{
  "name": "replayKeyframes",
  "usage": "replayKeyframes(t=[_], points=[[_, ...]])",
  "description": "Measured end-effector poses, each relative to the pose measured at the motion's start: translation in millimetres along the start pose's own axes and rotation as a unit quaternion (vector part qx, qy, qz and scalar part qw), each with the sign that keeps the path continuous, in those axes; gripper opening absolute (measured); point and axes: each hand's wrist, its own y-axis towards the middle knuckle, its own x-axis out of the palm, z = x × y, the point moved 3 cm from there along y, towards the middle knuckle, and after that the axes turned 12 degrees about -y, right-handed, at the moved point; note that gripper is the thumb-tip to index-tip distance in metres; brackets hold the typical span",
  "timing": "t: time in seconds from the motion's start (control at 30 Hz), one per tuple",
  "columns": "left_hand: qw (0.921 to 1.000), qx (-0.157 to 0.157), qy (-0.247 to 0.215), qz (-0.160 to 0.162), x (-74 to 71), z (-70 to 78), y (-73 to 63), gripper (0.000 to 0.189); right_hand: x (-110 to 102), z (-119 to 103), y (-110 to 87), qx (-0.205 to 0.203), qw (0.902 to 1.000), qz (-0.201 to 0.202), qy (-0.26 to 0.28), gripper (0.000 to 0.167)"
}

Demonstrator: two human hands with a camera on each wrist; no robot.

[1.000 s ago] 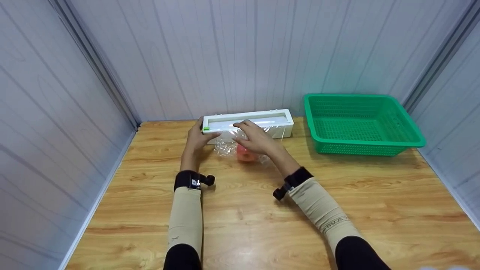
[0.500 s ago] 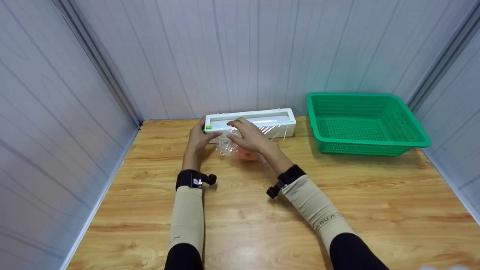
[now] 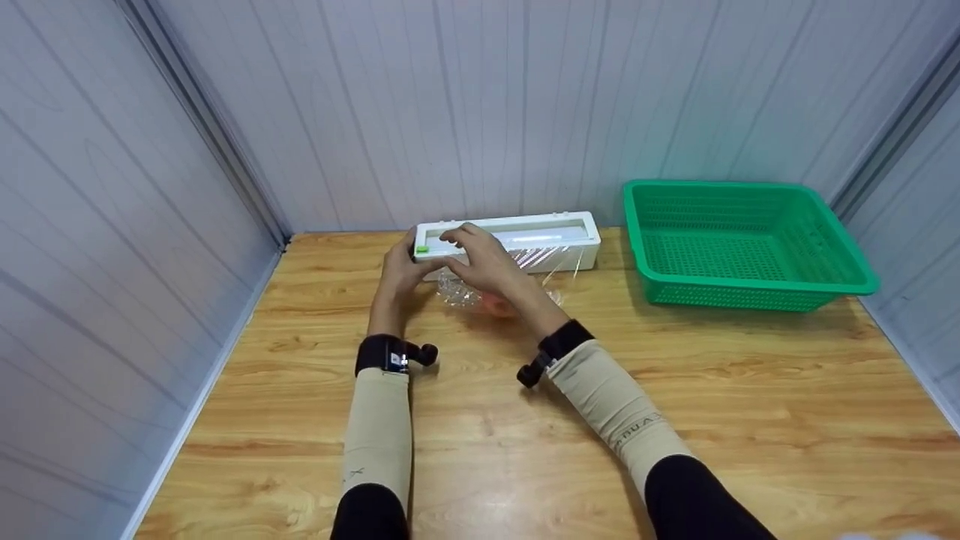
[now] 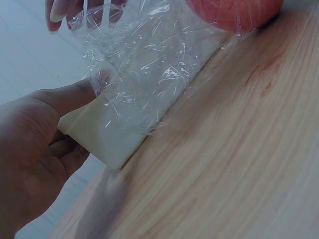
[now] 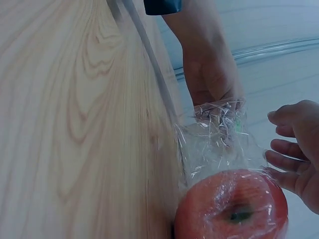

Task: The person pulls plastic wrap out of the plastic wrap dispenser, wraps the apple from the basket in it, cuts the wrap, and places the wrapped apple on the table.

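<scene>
A white cling film dispenser (image 3: pixel 587 256) with a see-through lid and a green slider (image 3: pixel 422 249) stands near the back wall. My left hand (image 3: pixel 400 271) grips its left end, thumb in front and fingers behind. Clear cling film (image 4: pixel 149 64) hangs crumpled from the front and reaches over a red apple (image 5: pixel 204 211) on the table. In the head view, my right hand (image 3: pixel 486 262) hides much of the apple. That hand is above the film near the slider, thumb and fingers apart and loosely bent. Whether its fingertips touch the film, I cannot tell.
A green perforated basket (image 3: pixel 761 287) stands to the right of the dispenser, by the back wall. Pale panel walls (image 3: pixel 480 112) close off the back and both sides of the wooden table (image 3: pixel 480 450).
My right hand has moved left across the dispenser's front toward the green slider and my left hand. The left hand keeps its grip on the dispenser's end.
</scene>
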Motion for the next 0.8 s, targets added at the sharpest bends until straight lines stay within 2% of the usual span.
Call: replayKeyframes(t=[0.17,0.33,0.47,0.63,0.8], points=[[0.9997,0.005,0.022,-0.013,7.2,0.3,2.0,0.073,6,-1,4.1,-0.011,0.9999,0.011,0.006,0.04],[0.9993,0.005,0.036,-0.013,12.5,-1.8,3.2,0.073,16,-5,11.4,-0.031,0.9992,0.004,-0.025,0.04],[0.9992,-0.002,0.035,-0.017,14.8,-4.5,2.1,0.078,22,-9,17.5,-0.021,0.9976,-0.018,-0.064,0.04],[0.9981,-0.021,0.059,-0.001,5.8,-7.1,-4.0,0.074,34,-18,29.9,-0.023,0.9939,-0.045,-0.098,0.043],[0.9982,-0.031,0.052,0.004,-3.6,-7.5,-8.6,0.072,45,-25,40.7,-0.022,0.9924,-0.053,-0.109,0.043]])
